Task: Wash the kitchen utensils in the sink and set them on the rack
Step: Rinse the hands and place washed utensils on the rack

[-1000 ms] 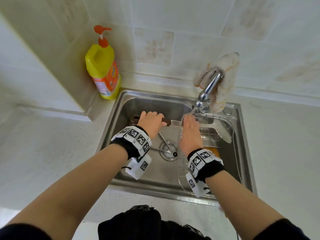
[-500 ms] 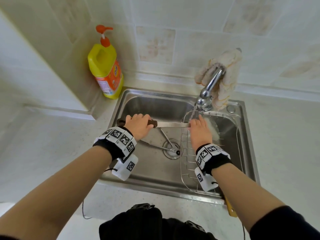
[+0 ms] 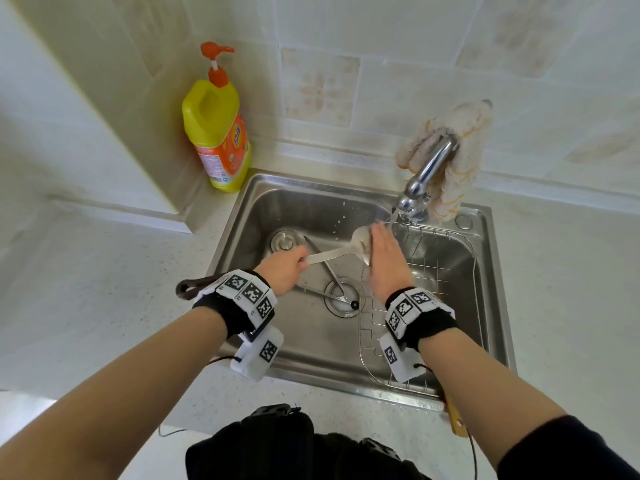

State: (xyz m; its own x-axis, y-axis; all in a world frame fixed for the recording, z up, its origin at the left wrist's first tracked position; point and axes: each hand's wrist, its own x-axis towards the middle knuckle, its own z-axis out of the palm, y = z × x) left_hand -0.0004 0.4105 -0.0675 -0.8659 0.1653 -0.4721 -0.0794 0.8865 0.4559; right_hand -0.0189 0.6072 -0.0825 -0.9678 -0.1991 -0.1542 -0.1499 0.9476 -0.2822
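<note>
A bottle [image 3: 218, 133] stands on the bench [image 3: 104, 289] behind the sink's [image 3: 311, 206] left corner, the tap [image 3: 429, 171] with a cloth [image 3: 464, 140] draped over it at its rear right, a rack [image 3: 446, 244] in its right half, tongs [image 3: 334, 277] lying left of the rack.

soap bottle [image 3: 216, 133] label: orange, print too blurry to make out
wristbands [image 3: 242, 296]: just black-and-white square codes, no letters

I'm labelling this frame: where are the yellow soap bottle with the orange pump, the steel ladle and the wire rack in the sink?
Yellow soap bottle with orange pump [image 3: 214, 133]: head view, yellow body.
Steel ladle [image 3: 361, 240]: head view, its bowl.
Wire rack [image 3: 437, 231]: head view, far rim.
</note>
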